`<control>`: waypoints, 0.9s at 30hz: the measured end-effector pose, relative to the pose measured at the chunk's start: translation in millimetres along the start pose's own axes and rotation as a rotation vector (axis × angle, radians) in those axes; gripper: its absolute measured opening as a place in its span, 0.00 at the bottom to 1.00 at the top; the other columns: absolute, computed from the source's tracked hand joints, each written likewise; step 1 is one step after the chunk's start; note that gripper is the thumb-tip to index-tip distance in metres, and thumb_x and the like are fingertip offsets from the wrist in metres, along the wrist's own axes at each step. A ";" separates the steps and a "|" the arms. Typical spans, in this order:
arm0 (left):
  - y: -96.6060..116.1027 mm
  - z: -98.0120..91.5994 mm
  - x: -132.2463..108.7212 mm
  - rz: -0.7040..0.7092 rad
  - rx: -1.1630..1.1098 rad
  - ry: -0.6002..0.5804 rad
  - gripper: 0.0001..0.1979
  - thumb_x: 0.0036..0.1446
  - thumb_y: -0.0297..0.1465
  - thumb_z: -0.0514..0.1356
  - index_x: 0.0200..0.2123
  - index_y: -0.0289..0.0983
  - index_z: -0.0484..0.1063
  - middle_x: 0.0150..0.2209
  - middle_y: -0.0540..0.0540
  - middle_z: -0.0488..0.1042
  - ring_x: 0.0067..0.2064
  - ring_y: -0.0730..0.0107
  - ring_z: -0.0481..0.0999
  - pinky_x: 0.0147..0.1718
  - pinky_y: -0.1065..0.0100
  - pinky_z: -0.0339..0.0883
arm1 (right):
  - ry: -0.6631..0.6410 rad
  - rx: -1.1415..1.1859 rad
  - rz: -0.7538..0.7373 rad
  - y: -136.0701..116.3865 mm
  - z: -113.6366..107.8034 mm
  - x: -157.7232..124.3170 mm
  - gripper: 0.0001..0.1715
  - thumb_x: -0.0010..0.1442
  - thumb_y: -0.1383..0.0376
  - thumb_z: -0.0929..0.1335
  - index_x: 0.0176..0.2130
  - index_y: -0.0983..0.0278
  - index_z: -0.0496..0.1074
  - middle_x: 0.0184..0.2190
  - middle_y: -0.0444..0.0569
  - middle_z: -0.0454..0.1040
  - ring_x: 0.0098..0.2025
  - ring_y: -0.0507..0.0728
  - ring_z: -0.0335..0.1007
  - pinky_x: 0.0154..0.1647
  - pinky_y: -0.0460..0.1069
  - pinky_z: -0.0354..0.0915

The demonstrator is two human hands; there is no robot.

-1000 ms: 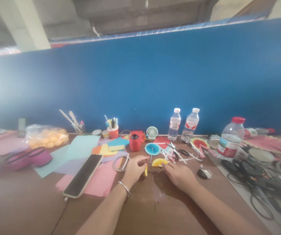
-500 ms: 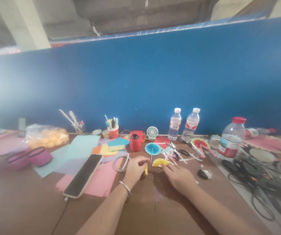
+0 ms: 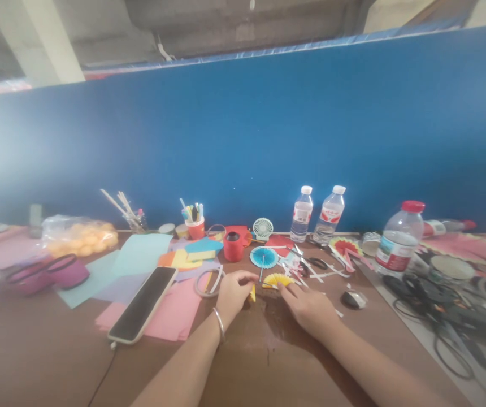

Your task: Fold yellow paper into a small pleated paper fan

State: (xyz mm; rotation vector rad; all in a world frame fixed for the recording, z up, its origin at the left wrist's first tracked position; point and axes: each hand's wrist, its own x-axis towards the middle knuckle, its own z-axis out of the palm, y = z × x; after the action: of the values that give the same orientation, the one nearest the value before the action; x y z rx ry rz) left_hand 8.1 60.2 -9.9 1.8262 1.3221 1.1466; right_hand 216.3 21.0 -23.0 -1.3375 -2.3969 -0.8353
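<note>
My right hand (image 3: 308, 305) has its fingers closed at the right edge of a yellow pleated paper fan (image 3: 277, 280), which is spread into a half round low over the table. My left hand (image 3: 235, 291) is pinched, and a small yellow paper piece (image 3: 253, 293) shows below its fingertips. Whether this piece joins the fan cannot be made out. Just beyond the hands lies a round blue pleated paper fan (image 3: 263, 257) with a pale rim and a thin stick.
A phone (image 3: 143, 305) and coloured paper sheets (image 3: 170, 314) lie to the left. Behind are a red jar (image 3: 233, 247), a cup of pens (image 3: 195, 226) and water bottles (image 3: 302, 215). Paper strips (image 3: 296, 268), a mouse-like object (image 3: 354, 299) and black cables (image 3: 446, 322) are on the right.
The view has shifted very slightly. Both hands keep nearly the same place and hold, and the yellow fan has barely moved.
</note>
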 end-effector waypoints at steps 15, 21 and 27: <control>-9.4 2.9 4.5 -0.075 -0.022 0.004 0.10 0.44 0.28 0.55 0.30 0.34 0.75 0.29 0.45 0.77 0.30 0.68 0.74 0.31 0.70 0.66 | -0.017 0.050 0.011 -2.8 -0.1 0.1 0.19 0.53 0.72 0.63 0.46 0.62 0.65 0.30 0.48 0.71 0.27 0.53 0.64 0.22 0.47 0.50; -7.1 4.2 3.4 -0.097 -0.064 0.018 0.09 0.43 0.28 0.56 0.29 0.34 0.75 0.28 0.45 0.77 0.29 0.67 0.74 0.29 0.69 0.66 | -0.070 0.072 0.050 -3.0 -0.8 1.8 0.18 0.54 0.72 0.62 0.45 0.61 0.65 0.30 0.49 0.71 0.28 0.54 0.65 0.22 0.47 0.50; 3.5 0.9 -2.8 -0.091 -0.167 0.031 0.08 0.43 0.28 0.58 0.29 0.34 0.75 0.29 0.44 0.77 0.32 0.65 0.75 0.31 0.68 0.67 | -0.133 0.060 0.177 -0.1 1.8 2.3 0.19 0.53 0.72 0.63 0.45 0.57 0.65 0.33 0.49 0.71 0.27 0.55 0.65 0.21 0.47 0.50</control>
State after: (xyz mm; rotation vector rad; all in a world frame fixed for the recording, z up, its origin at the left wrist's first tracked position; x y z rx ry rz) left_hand 10.0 56.4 -8.1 1.6190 1.2724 1.2033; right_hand 215.0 23.6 -23.3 -1.5990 -2.3362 -0.6408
